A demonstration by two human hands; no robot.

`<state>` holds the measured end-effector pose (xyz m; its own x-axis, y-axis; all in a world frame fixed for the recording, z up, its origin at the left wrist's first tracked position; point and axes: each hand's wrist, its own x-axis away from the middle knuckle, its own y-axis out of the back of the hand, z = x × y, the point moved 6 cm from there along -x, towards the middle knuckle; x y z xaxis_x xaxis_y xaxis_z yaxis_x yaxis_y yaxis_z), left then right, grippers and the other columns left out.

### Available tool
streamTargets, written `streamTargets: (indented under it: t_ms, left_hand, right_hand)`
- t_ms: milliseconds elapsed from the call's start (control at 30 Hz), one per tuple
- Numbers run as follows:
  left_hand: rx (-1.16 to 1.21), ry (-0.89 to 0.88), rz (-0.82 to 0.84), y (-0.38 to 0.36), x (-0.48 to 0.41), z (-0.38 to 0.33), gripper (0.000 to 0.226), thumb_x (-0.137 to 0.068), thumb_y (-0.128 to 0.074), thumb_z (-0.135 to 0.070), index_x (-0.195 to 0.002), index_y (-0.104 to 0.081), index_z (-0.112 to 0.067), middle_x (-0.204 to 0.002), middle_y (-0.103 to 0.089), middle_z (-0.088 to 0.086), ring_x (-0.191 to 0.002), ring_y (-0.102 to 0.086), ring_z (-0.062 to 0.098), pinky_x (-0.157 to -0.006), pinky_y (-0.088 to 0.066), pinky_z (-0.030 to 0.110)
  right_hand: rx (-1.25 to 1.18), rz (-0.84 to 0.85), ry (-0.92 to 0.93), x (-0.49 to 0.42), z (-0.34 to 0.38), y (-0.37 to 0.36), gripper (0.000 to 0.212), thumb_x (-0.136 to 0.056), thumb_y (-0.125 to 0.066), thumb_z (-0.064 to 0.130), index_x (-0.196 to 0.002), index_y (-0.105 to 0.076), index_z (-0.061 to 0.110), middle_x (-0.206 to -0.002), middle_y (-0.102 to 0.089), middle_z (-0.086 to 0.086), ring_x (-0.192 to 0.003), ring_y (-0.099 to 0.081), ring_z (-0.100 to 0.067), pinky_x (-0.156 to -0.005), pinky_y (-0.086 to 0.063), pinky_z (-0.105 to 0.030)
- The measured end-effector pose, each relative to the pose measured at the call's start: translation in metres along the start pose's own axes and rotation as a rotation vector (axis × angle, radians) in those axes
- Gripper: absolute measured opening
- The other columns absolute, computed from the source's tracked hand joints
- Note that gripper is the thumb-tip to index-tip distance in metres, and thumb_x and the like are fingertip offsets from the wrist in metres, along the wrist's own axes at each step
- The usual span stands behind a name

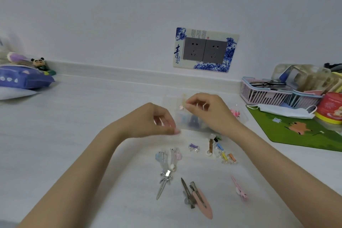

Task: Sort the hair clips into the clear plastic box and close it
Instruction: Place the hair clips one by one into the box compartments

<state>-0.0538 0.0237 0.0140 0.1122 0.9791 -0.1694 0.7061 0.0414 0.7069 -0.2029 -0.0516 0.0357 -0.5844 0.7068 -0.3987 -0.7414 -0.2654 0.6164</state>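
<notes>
The clear plastic box (pixel 242 116) lies open on the white table, with dark blue and pink clips inside. My right hand (pixel 212 113) hovers over the box and pinches a small pale hair clip (pixel 182 106) with a pink flower. My left hand (pixel 157 120) has curled fingers, and its thumb and fingertips pinch the box's near left corner. Several loose clips lie in front of the box: a silver bow clip (pixel 164 181), pastel clips (pixel 167 157), a purple bow (pixel 194 147), a brown clip (pixel 211 146), a pink duckbill clip (pixel 202 203) and a small pink clip (pixel 239 189).
At the right stand a pink basket (pixel 264 95) with glasses, a face mask (pixel 285 112), a green mat (pixel 305 133) and a red tin (pixel 331 107). A purple tissue pack (pixel 24 79) sits far left. A wall socket (pixel 205 50) is behind the box.
</notes>
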Motion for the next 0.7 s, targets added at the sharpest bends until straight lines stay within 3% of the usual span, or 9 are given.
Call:
streamTargets:
  t_ms: [67, 167, 300, 400, 500, 567, 700]
  left_hand:
    - [-0.115, 0.077, 0.161, -0.015, 0.002, 0.004, 0.033, -0.062, -0.077, -0.056, -0.083, -0.070, -0.032, -0.074, -0.067, -0.015, -0.070, -0.057, 0.003, -0.068, -0.047, 0.020]
    - [-0.175, 0.170, 0.265, -0.032, 0.003, 0.012, 0.049, -0.048, -0.073, -0.068, -0.083, -0.067, -0.035, -0.068, -0.063, -0.016, -0.066, -0.055, 0.003, -0.066, -0.045, 0.021]
    - [-0.134, 0.191, 0.308, -0.044, 0.003, 0.013, 0.032, -0.061, -0.078, -0.051, -0.080, -0.068, -0.027, -0.067, -0.066, -0.010, -0.062, -0.057, 0.006, -0.067, -0.046, 0.026]
    - [0.003, 0.156, 0.208, -0.040, 0.001, 0.006, 0.020, -0.070, -0.078, -0.035, -0.079, -0.068, -0.021, -0.069, -0.069, 0.001, -0.062, -0.056, 0.009, -0.065, -0.044, 0.025]
    - [0.308, 0.114, -0.086, -0.017, -0.002, -0.001, 0.019, -0.071, -0.080, -0.027, -0.079, -0.066, -0.017, -0.076, -0.070, 0.020, -0.065, -0.053, 0.011, -0.067, -0.039, 0.027]
    - [0.486, 0.130, -0.226, -0.006, -0.001, -0.001, 0.024, -0.067, -0.081, -0.031, -0.077, -0.062, -0.020, -0.088, -0.073, 0.016, -0.065, -0.056, 0.008, -0.070, -0.042, 0.025]
    - [0.599, 0.158, -0.266, -0.004, -0.001, -0.002, 0.032, -0.066, -0.080, -0.038, -0.077, -0.057, -0.019, -0.091, -0.076, 0.002, -0.071, -0.060, 0.009, -0.074, -0.045, 0.026]
  right_hand:
    - [-0.049, 0.043, -0.032, 0.016, -0.007, -0.002, 0.007, -0.086, -0.065, 0.024, -0.083, -0.071, 0.022, -0.084, -0.069, -0.001, -0.064, -0.044, -0.005, -0.061, -0.037, -0.011]
    - [-0.035, 0.041, -0.073, 0.029, -0.022, -0.001, 0.008, -0.086, -0.065, 0.023, -0.085, -0.072, 0.020, -0.087, -0.070, -0.003, -0.061, -0.042, 0.000, -0.061, -0.037, -0.010]
    - [-0.040, 0.041, -0.087, 0.034, -0.028, -0.003, 0.008, -0.087, -0.065, 0.023, -0.083, -0.071, 0.021, -0.087, -0.069, -0.007, -0.060, -0.041, 0.000, -0.060, -0.036, -0.009]
    - [-0.109, 0.046, -0.095, 0.036, -0.027, -0.008, 0.007, -0.086, -0.065, 0.022, -0.081, -0.069, 0.024, -0.084, -0.068, -0.005, -0.066, -0.047, -0.003, -0.064, -0.039, -0.011]
    - [-0.305, 0.048, -0.145, 0.037, -0.024, -0.012, 0.004, -0.089, -0.062, 0.017, -0.086, -0.065, 0.017, -0.082, -0.069, 0.002, -0.073, -0.062, -0.008, -0.070, -0.049, -0.019]
    - [-0.452, 0.068, -0.202, 0.038, -0.022, -0.018, 0.002, -0.090, -0.059, 0.016, -0.089, -0.060, 0.015, -0.083, -0.072, 0.000, -0.073, -0.067, -0.012, -0.069, -0.053, -0.024]
    - [-0.631, 0.011, -0.251, 0.039, -0.016, -0.022, 0.010, -0.090, -0.059, 0.013, -0.099, -0.057, 0.009, -0.082, -0.074, -0.003, -0.069, -0.070, -0.014, -0.067, -0.056, -0.024]
